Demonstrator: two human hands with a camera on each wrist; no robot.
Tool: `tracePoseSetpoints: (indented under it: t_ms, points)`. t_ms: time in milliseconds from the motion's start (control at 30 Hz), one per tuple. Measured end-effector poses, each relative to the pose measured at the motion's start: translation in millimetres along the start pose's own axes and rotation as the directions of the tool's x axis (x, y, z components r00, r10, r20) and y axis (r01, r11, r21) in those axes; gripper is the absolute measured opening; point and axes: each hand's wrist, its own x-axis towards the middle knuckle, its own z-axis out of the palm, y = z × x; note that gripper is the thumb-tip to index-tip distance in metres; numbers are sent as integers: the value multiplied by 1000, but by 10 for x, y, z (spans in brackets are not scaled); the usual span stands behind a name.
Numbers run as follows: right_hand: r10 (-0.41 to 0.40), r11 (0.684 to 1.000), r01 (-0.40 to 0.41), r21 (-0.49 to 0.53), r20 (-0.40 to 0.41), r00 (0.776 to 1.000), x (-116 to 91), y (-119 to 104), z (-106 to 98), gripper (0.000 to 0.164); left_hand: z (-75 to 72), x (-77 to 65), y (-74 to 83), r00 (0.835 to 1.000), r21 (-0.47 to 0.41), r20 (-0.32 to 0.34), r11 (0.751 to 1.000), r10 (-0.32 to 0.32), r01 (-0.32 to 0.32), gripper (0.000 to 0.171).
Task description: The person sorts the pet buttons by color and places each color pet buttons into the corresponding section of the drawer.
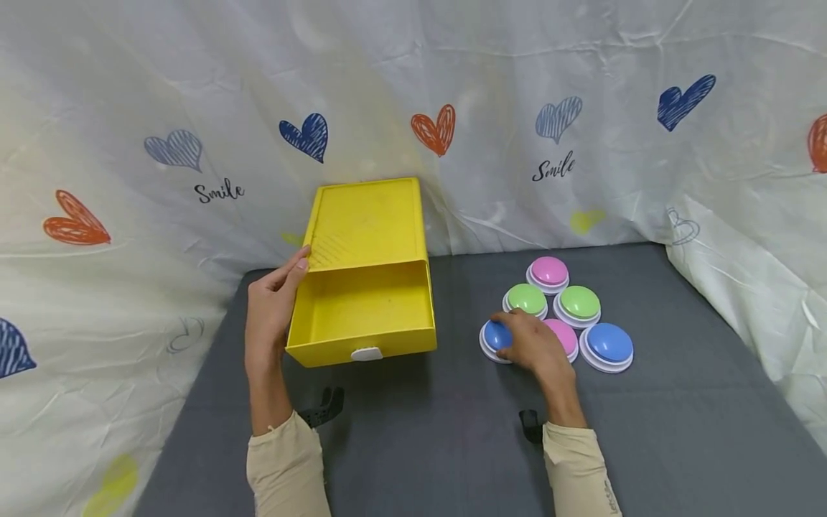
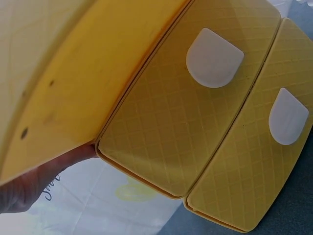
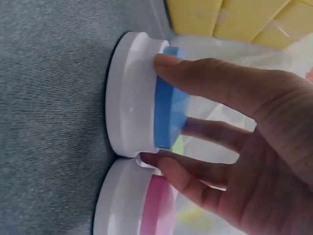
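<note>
A yellow drawer unit (image 1: 368,219) stands at the back left, its top drawer (image 1: 362,345) pulled out with a bare floor inside. My left hand (image 1: 268,312) touches the unit's left side near the top with fairly straight fingers; some fingertips are hidden. Lower drawer fronts with white tab handles (image 2: 215,58) show in the left wrist view. On the right, my right hand (image 1: 543,345) grips a blue dome push button (image 1: 496,335) with a white base. In the right wrist view the thumb and fingers lie on opposite sides of this button (image 3: 132,93), which appears to sit on the table.
Beside the right hand are a pink button (image 1: 563,337), another blue one (image 1: 609,342), two green ones (image 1: 580,302) and a pink one (image 1: 549,271) farther back. The dark grey table (image 1: 452,445) meets a white sheet (image 1: 491,64) with printed hearts behind.
</note>
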Motion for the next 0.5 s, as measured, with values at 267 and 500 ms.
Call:
tracePoseSetpoints:
  t_ms: [267,500]
  points:
    - [-29,1000,29,2,-115,993,20,46,15,54,3,61,-77,1000,47,-15,999,17,-16,41]
    - [-43,998,51,47,-157,987,-5,3,-120,56,3,31,-73,1000,44,-24,999,16,-15,41]
